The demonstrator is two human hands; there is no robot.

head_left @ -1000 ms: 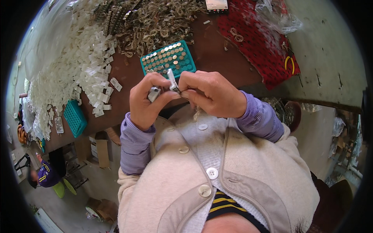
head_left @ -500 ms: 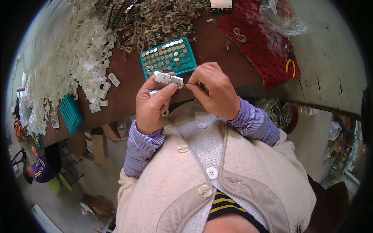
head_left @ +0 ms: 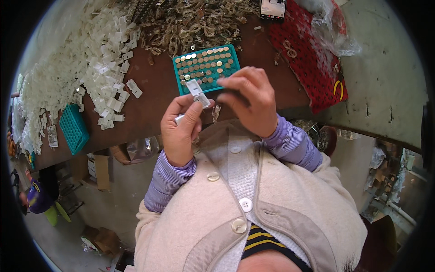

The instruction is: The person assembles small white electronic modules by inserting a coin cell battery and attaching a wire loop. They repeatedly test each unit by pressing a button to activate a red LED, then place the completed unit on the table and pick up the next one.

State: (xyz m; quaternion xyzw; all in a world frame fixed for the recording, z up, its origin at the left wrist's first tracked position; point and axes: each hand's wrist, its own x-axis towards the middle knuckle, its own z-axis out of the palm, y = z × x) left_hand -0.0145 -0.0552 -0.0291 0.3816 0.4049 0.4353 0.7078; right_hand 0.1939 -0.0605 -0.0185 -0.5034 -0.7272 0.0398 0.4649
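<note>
The white heap (head_left: 97, 68) lies at ten o'clock from the left hand (head_left: 181, 131), which pinches a case (head_left: 198, 94) at one o'clock (a second piece (head_left: 179, 119) shows lower). Beyond, a tray (head_left: 209, 86); toward two, the right hand's (head_left: 256, 99) fingers spread apart.

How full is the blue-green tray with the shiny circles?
Partly full: shiny discs sit in rows on the tray, but bare teal shows toward its lower right.

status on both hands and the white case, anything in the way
Left hand: gripping white case. Right hand: open, off the case. Teal tray just beyond, near edge partly hidden.
</note>
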